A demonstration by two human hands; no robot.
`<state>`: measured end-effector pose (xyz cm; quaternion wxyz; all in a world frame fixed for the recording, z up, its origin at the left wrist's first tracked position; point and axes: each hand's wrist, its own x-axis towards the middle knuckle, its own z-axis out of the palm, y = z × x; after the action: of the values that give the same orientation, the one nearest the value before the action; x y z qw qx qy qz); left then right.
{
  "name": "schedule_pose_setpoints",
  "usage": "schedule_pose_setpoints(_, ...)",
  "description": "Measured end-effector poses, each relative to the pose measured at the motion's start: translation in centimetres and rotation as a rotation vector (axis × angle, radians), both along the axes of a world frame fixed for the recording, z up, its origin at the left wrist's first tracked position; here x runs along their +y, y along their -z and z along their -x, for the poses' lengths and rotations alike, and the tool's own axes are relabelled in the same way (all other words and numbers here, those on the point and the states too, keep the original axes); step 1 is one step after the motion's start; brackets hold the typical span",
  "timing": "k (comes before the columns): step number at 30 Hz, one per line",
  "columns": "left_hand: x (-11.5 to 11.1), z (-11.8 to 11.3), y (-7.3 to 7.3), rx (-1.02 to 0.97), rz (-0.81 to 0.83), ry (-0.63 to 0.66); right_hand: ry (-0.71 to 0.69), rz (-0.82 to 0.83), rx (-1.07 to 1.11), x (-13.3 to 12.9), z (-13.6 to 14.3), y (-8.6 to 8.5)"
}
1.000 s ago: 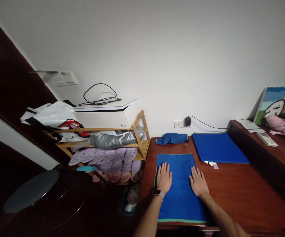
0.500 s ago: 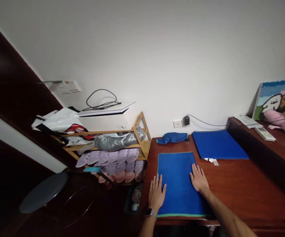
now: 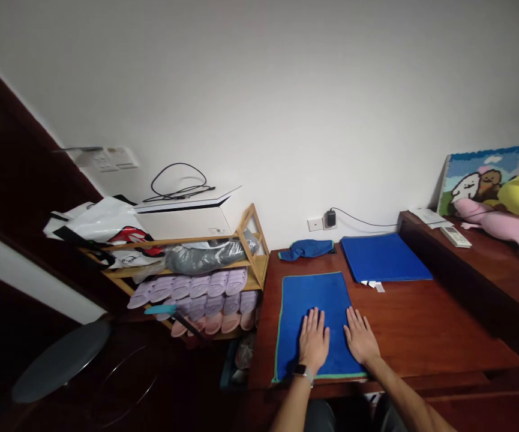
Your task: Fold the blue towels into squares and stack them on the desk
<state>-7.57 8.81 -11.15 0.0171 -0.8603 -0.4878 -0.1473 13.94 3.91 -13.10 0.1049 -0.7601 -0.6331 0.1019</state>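
Observation:
A blue cloth with green edging (image 3: 297,306) lies flat on the brown wooden table (image 3: 403,318). On the middle of its lower half rests my left hand (image 3: 314,341), palm down, fingers stretched out, with a watch on the wrist. My right hand (image 3: 362,337) lies flat over the cloth's right edge, fingers a little apart. Neither hand holds anything. Behind and to the right is a folded blue cloth stack (image 3: 385,258) with white tags (image 3: 372,285) at its front edge. A crumpled blue cloth (image 3: 308,248) with green edging sits near the wall.
Left of the table stands a wooden rack (image 3: 254,270) with slippers (image 3: 196,285), a white box (image 3: 182,222) and bags. A black plug (image 3: 330,217) is in the wall. On the raised right surface are a remote (image 3: 455,236) and plush toys (image 3: 497,222). A stool (image 3: 65,360) stands lower left.
My left hand has moved right, from the cloth's left edge onto its middle. My right hand stays at the right edge. The view has shifted slightly to the right.

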Motion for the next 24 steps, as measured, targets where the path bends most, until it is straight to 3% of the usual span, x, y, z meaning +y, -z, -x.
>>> schedule_pose_setpoints(3,-0.9,-3.9,0.3,-0.004,0.091,0.036,0.008,0.025,-0.002,0.2,0.0,-0.5)
schedule_pose_setpoints(5,-1.2,-4.0,0.5,0.001,0.123,0.042,0.011,0.034,-0.008,0.2,0.0,-0.7)
schedule_pose_setpoints(7,-1.3,-2.0,0.7,0.011,0.125,0.013,0.011,0.033,-0.014,0.1,0.1,-0.7)
schedule_pose_setpoints(12,-1.8,6.5,0.7,0.066,0.082,-0.126,0.022,0.040,-0.026,0.2,0.3,-1.4)
schedule_pose_setpoints(14,-2.1,8.4,0.8,0.083,0.068,-0.125,0.028,0.063,-0.039,0.1,0.5,-1.8)
schedule_pose_setpoints(24,-2.2,8.1,1.1,0.098,0.036,-0.120,0.007,-0.007,0.015,-4.5,2.8,-1.4)
